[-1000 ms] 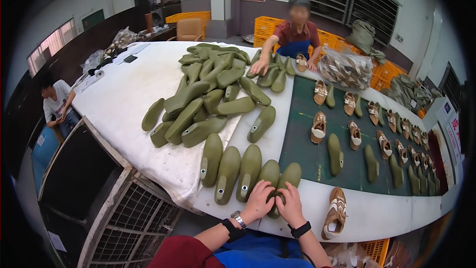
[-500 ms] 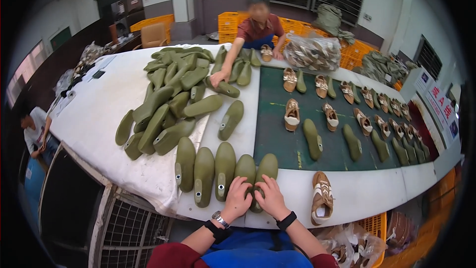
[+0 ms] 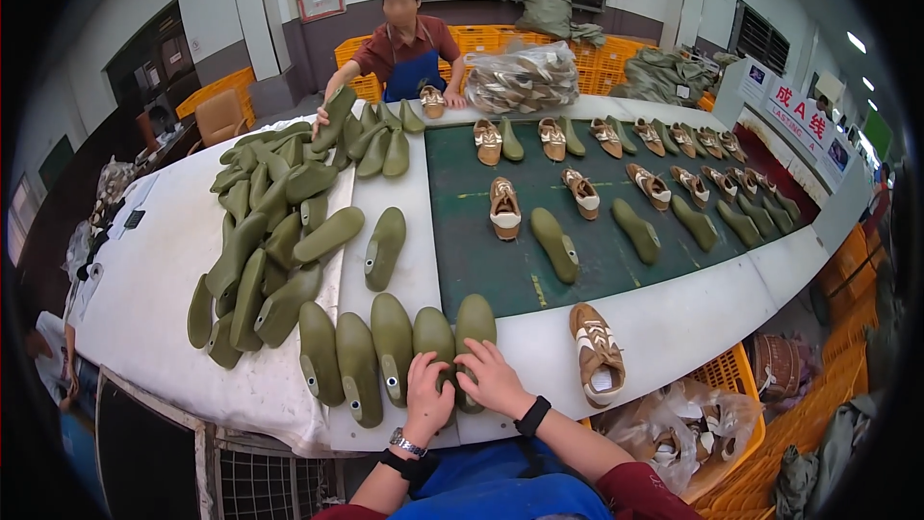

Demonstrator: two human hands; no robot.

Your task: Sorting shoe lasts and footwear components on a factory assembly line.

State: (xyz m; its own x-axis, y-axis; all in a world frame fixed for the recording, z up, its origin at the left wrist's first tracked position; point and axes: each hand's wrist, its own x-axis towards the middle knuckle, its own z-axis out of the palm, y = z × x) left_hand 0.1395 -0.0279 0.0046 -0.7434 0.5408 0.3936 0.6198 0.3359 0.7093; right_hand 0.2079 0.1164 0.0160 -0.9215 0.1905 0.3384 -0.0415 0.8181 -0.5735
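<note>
Several olive-green shoe lasts stand side by side along the near table edge. My left hand grips the near end of one shoe last, its fingers curled over the top. Beside it, my right hand is closed round the rightmost shoe last. The palms and parts of both lasts' near ends are hidden. To the left, three more lasts form the rest of the row. A brown and white sneaker lies right of my right hand, toe pointing away.
A heap of lasts covers the white cloth at left. Sneakers and lasts line the green belt at right. Across the table, a co-worker holds a last. An orange crate with bagged shoes stands below the right edge.
The view has swung right, shifting the scene leftward. The co-worker has lifted a last from beside the heap to its far end. My hands remain on the same two lasts.
</note>
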